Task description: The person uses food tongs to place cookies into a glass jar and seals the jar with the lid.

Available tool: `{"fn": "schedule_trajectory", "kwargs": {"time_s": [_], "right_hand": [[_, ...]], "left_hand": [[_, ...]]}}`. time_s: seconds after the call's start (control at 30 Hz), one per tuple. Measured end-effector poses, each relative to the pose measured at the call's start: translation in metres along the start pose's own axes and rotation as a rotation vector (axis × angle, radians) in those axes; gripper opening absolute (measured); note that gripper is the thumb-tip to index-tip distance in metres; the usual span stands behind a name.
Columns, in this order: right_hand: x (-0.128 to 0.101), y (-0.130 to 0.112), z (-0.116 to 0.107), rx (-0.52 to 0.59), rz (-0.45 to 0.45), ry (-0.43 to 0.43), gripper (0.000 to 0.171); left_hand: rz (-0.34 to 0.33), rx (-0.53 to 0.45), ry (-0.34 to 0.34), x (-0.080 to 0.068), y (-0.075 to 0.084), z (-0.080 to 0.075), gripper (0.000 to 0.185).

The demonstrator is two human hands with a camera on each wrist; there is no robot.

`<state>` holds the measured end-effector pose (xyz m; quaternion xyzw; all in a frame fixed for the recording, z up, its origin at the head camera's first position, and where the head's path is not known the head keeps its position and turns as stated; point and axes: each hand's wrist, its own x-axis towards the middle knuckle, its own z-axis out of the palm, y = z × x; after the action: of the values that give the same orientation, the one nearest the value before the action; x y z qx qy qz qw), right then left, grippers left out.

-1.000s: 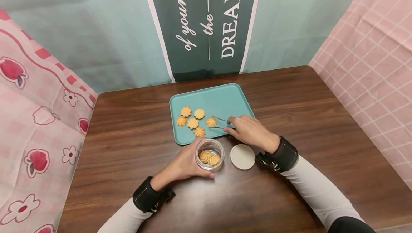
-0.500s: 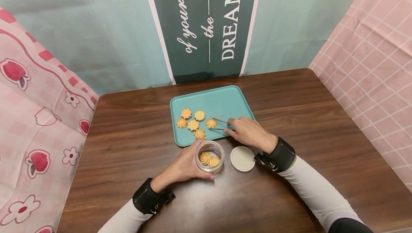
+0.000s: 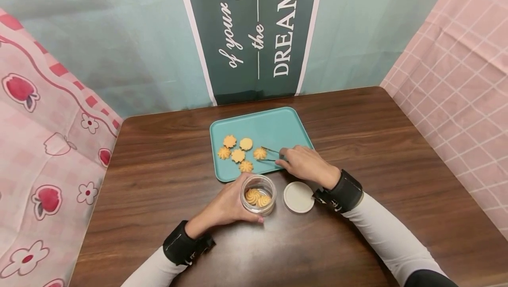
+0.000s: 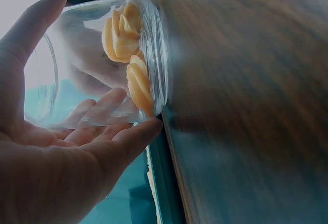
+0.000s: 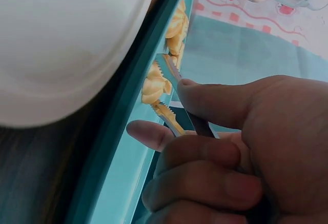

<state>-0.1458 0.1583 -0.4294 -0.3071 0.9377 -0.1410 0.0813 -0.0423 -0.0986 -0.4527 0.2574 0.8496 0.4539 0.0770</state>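
My left hand [image 3: 232, 203] grips a clear glass jar [image 3: 270, 210] that stands without its lid on the table. At the bottom of the jar lie swirled piped cookies [image 4: 123, 34], also plain through the glass in the left wrist view. My right hand [image 3: 307, 163] holds metal tongs [image 3: 271, 160] between thumb and fingers. The tongs' serrated tips [image 5: 164, 112] stand apart on either side of one cookie [image 3: 259, 153] on the teal tray [image 3: 274, 124]. Other flower-shaped cookies [image 3: 238, 155] sit in a cluster at the tray's left.
A round cream lid [image 3: 299, 197] lies on the brown wooden table [image 3: 158, 159], right of the jar and close below my right wrist. Patterned cloths [image 3: 43, 146] hang at the left, back and right of the table.
The head view has shifted slightly, so the scene sits a little lower. Both hands stay almost still, and the tongs remain around the same cookie.
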Motion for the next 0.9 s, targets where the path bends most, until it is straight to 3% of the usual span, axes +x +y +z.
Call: {"fn": "schedule_trajectory", "kwargs": {"time_s": [0.5,0.9], "right_hand": [[-0.004,0.000,-0.008,0.003,-0.045,0.046,0.018],[-0.014,-0.005,-0.025,0.016,-0.017,0.058,0.024]], "left_hand": [[-0.013,-0.030,-0.012,0.000,0.001,-0.001,0.096],[-0.014,-0.021,-0.008,-0.001,0.000,-0.002,0.096]]}}
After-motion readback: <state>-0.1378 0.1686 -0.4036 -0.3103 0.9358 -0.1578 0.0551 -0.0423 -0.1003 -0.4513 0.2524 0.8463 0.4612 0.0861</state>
